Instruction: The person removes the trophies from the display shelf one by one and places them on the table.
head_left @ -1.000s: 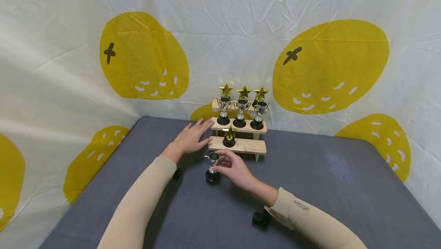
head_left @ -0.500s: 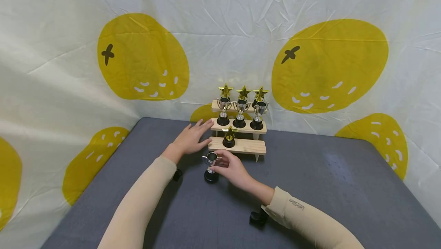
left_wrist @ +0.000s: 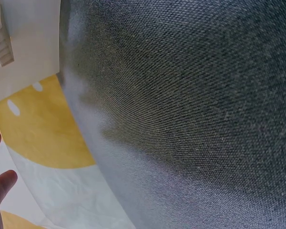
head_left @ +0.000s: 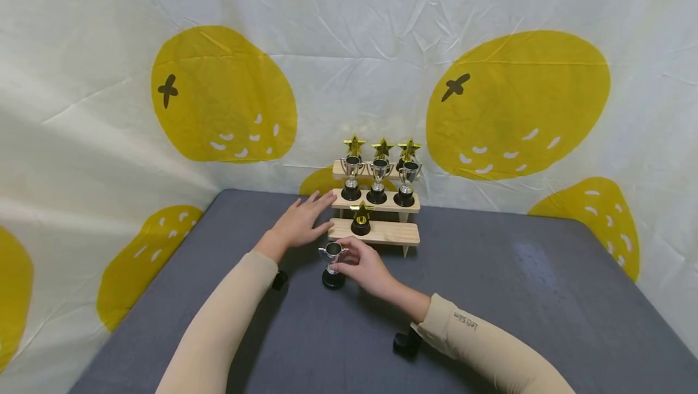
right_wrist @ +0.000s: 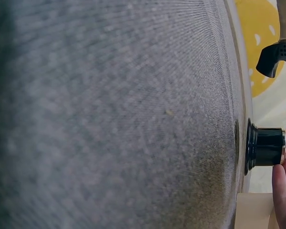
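My right hand (head_left: 366, 268) pinches a small silver trophy cup (head_left: 332, 253) with two handles between thumb and fingers. The cup stands upright in front of the wooden tiered stand (head_left: 397, 233), and its black base (right_wrist: 269, 146) shows close over the cloth in the right wrist view. My left hand (head_left: 299, 223) reaches to the stand's left side with fingers spread, fingertips right at the ends of the middle and bottom steps. On the bottom step, left of its middle, is one gold star trophy (head_left: 361, 219). Only fingertips (left_wrist: 5, 183) of that hand show in the left wrist view.
Three silver cups (head_left: 378, 177) line the middle step, and three gold star trophies (head_left: 383, 149) the top one. A dark grey cloth (head_left: 491, 279) covers the table. Behind it hangs a white curtain (head_left: 360, 91) with yellow fruit. Black cameras (head_left: 406, 342) sit at both wrists.
My right hand and the silver trophy cup have shifted slightly left. The left hand keeps its place at the stand. The head view has tilted a little.
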Demonstrator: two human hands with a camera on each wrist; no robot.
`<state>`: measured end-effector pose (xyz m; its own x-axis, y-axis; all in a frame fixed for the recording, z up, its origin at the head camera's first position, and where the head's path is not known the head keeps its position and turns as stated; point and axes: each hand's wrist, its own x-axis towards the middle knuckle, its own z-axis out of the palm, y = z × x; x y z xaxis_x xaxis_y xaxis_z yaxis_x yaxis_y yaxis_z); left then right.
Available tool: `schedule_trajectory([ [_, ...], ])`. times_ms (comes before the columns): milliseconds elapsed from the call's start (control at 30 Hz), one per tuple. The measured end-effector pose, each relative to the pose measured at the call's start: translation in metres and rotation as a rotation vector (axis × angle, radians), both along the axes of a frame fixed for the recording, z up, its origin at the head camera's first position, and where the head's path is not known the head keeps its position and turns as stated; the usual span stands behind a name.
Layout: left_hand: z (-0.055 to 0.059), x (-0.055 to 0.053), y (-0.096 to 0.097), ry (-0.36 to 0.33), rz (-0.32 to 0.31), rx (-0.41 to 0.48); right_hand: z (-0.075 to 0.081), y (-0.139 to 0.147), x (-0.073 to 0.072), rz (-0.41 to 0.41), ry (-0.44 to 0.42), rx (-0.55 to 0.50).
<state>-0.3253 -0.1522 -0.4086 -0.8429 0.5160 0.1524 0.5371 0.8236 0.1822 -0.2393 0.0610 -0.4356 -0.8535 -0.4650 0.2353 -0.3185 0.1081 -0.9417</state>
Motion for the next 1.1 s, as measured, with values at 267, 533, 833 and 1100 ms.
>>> schedule_trajectory([
  [267,-0.0024,0.0013,0.0002,-0.009,0.005,-0.005,0.0002,-0.0015,0.0007,0.018,-0.040,-0.004],
  [533,-0.0025,0.0003,-0.0002,0.011,-0.005,0.003,0.0001,-0.0015,0.0002,0.019,-0.045,0.018],
  [833,-0.0011,-0.0004,-0.0002,0.012,-0.002,-0.006,-0.0042,-0.0027,-0.0021,0.023,-0.037,0.028],
  [1100,-0.0003,0.0001,0.0001,0.007,0.002,-0.007,-0.0061,-0.0072,-0.0013,0.015,-0.038,0.030],
])
